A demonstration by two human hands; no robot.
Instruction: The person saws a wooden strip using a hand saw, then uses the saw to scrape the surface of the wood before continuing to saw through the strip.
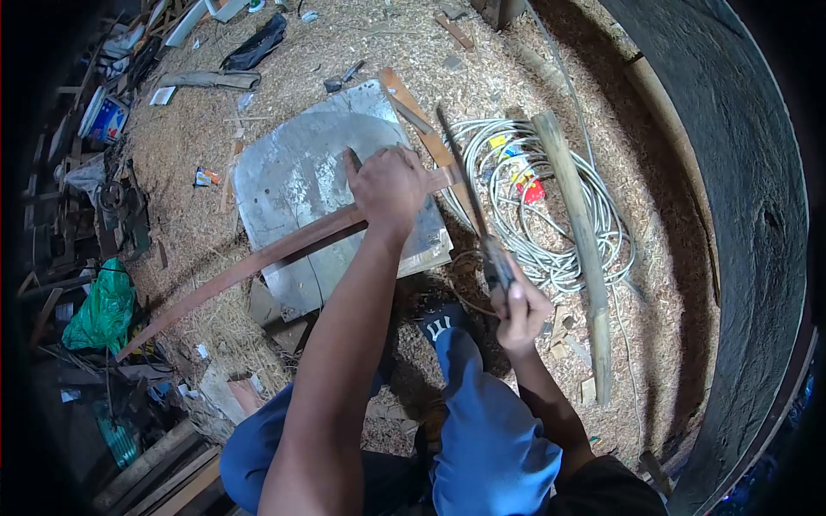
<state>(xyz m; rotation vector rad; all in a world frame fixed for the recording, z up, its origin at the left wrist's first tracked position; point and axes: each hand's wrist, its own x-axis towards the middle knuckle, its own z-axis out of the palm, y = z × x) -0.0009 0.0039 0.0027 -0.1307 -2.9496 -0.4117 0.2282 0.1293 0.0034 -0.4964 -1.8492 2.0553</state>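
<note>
My left hand [389, 191] presses down on a long, slightly curved reddish wooden strip [301, 234], its fingers closed over the strip near one end. The strip lies across a low block topped with a scuffed metal sheet [297, 163], and its far end reaches out to the lower left. In my right hand [521, 311] is the handle of a handsaw [469, 185], its dark blade seen nearly edge-on. The blade passes right at the strip's end, beside the block's right edge. Motion blurs the right hand a little.
A coil of pale cable [564, 258] lies to the right under a wooden pole [575, 206]. An orange-brown board [422, 116] sits behind the block. A large dark curved wall [731, 172] bounds the right. Wood shavings cover the ground; a green bag [101, 308] and scrap lie left.
</note>
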